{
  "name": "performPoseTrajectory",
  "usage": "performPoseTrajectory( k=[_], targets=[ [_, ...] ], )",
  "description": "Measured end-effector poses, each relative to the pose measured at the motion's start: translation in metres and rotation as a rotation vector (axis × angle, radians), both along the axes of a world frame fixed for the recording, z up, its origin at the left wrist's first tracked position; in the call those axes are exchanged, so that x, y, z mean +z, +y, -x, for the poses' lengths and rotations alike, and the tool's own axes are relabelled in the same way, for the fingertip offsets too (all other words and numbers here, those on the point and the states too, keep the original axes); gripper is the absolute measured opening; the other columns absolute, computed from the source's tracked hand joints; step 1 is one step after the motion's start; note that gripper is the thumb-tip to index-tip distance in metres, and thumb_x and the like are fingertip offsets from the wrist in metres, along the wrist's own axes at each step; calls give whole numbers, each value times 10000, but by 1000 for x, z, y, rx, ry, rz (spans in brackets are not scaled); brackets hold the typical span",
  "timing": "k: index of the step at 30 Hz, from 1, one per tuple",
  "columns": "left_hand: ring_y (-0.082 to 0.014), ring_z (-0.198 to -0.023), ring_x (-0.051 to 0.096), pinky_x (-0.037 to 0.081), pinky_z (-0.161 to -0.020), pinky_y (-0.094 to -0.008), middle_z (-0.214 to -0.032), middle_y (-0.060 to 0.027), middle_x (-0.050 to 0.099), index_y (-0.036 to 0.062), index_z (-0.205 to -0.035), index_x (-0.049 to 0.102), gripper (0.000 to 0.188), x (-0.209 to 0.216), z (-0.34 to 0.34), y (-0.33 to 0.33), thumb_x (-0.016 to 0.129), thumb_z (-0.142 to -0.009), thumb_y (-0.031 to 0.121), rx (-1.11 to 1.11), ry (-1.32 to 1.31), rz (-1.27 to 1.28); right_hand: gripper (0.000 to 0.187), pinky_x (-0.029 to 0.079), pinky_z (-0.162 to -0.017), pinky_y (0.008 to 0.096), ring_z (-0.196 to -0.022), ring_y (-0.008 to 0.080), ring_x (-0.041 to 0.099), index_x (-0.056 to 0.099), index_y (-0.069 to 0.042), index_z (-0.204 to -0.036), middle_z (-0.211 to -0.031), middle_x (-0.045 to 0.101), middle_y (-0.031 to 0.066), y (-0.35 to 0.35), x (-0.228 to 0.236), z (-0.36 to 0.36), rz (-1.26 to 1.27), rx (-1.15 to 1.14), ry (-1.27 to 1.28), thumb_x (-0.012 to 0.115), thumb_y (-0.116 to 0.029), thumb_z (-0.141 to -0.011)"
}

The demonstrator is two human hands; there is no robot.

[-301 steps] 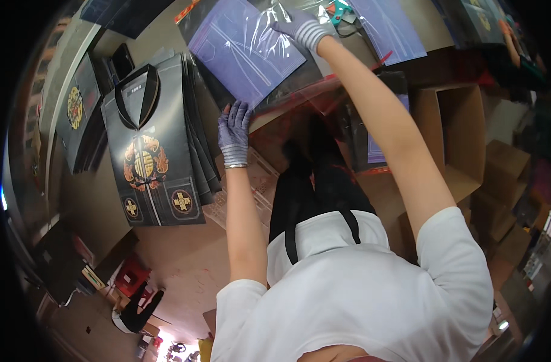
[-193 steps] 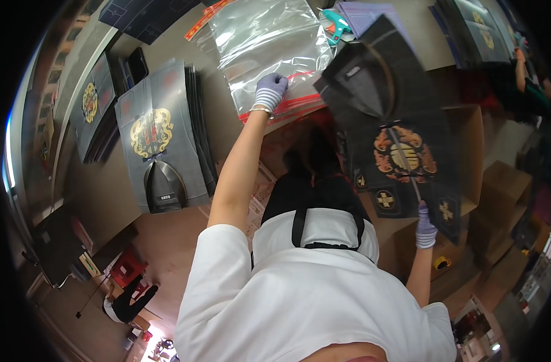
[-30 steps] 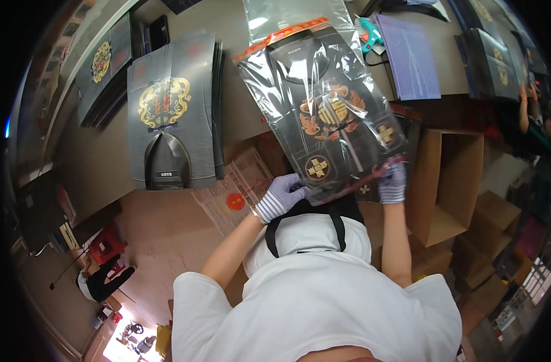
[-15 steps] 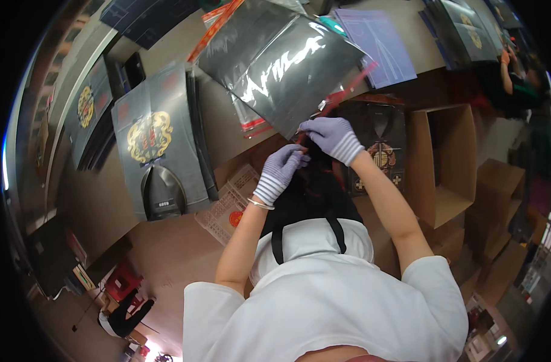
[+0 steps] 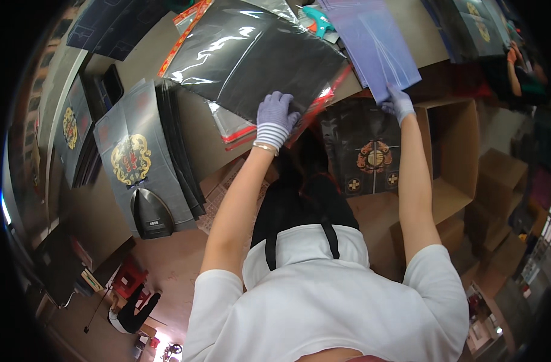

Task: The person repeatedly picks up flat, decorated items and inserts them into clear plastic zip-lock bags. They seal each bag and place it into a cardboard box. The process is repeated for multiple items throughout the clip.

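My left hand (image 5: 275,116), in a lilac glove with a striped cuff, lies on the near edge of a glossy black panel in clear plastic (image 5: 251,63), its fingers stretched out. Beneath that panel a clear plastic sleeve with a red edge (image 5: 234,134) sticks out. Off to the right, my right hand (image 5: 400,105), gloved the same way, pinches the near corner of a flat purple sheet (image 5: 375,45). The sheet lies over others like it at the table's edge; its fingertips' grip is partly hidden by the hand.
Black printed bags (image 5: 130,160) are stacked on the left of the table. A teal tool (image 5: 319,21) lies behind the panel. Below the right edge stand a black patterned bag (image 5: 372,154) and an open cardboard box (image 5: 459,151). A co-worker's hand (image 5: 512,54) shows at far right.
My hands have moved apart from the panel's near corner: the left onto the panel, the right over to the purple sheet, which it now holds. The panel has shifted left.
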State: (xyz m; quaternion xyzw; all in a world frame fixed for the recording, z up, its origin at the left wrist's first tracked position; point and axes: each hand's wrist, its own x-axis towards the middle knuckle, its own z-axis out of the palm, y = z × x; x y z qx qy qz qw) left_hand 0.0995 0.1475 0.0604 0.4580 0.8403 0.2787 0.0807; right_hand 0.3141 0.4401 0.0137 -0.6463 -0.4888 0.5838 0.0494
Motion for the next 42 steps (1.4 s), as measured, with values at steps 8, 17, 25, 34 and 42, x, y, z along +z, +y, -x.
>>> performPoseTrajectory(
  k=[8, 17, 25, 34, 42],
  targets=[
    [-248, -682, 585, 472, -668, -328, -741, -110, 591, 18, -794, 628, 96, -37, 21, 3, 628, -733, 93, 213, -484, -286, 295, 390, -692, 251, -745, 88, 446, 601, 80, -910, -804, 561, 18, -116, 106, -93, -611, -135, 148, 535, -208, -895],
    [-194, -651, 568, 464, -634, -282, -733, -99, 579, 7, -796, 622, 93, 13, 12, -7, 644, -720, 55, 231, -556, -434, 245, 403, -590, 258, -631, 87, 469, 629, 44, -897, -655, 545, 31, -258, 100, -46, -256, 202, 239, 571, -190, -851],
    [-205, -711, 558, 461, -657, -295, -773, -92, 579, 8, -813, 623, 90, 30, 8, -66, 635, -724, 22, 252, -441, -374, 212, 421, -435, 228, -450, 76, 521, 664, -27, -956, -618, 613, 65, -273, 114, 23, 9, 599, 207, 573, -168, -825],
    [-205, -718, 579, 467, -668, -262, -806, -97, 583, -2, -843, 623, 111, 42, 0, -107, 616, -733, 4, 225, -400, -335, 249, 455, -540, 242, -611, 119, 569, 577, 29, -971, -736, 606, 47, -254, 92, 103, 290, 592, 570, 645, -136, -798],
    [-165, -705, 572, 461, -678, -267, -761, -88, 589, -20, -852, 612, 118, 12, 5, -148, 596, -789, 78, 454, -406, -400, 526, 511, -710, 290, -822, 216, 627, 374, 4, -1228, -1053, 585, 158, -256, 55, 117, 387, 676, 436, 614, -6, -761]
  ],
)
